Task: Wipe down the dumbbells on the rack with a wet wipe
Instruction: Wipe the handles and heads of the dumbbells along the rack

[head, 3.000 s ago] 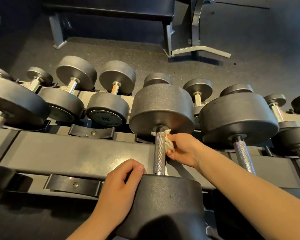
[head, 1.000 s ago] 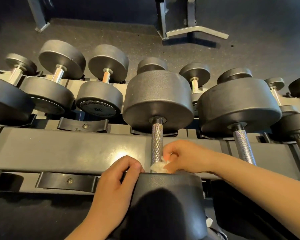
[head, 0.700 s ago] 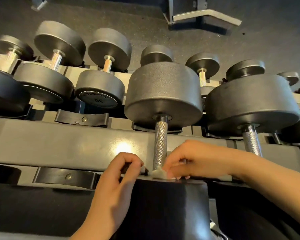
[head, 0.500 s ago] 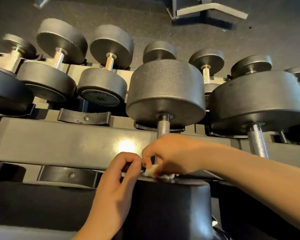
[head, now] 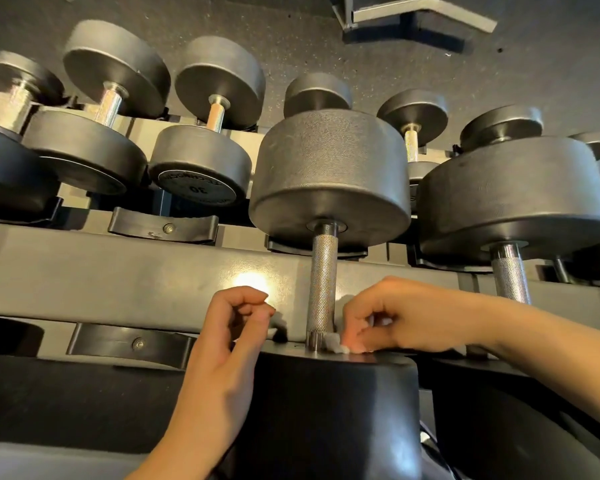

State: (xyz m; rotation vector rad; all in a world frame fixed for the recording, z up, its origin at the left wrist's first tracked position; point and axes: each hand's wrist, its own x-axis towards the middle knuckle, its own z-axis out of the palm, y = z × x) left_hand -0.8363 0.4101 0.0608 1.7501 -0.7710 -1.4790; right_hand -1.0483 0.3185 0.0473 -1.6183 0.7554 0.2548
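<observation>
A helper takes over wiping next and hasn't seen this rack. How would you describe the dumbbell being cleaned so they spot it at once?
On the rack's front rail, find the big dumbbell at centre, handle pointing toward the viewer. The right hand presses a white wipe at the handle's base; no neighbour has hands on it.

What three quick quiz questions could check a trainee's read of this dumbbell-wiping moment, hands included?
1. True or false: the right hand presses the wet wipe against the far weight head.
2. Which hand holds the wipe? A) left B) right C) both
3. Fill in: the number printed on the smaller dumbbell to the left is ___.

Key:
1. False. The wipe sits at the base of the knurled handle, on the near head.
2. B. The left hand rests by the near head's edge, fingers curled, no wipe in it.
3. 30
</observation>
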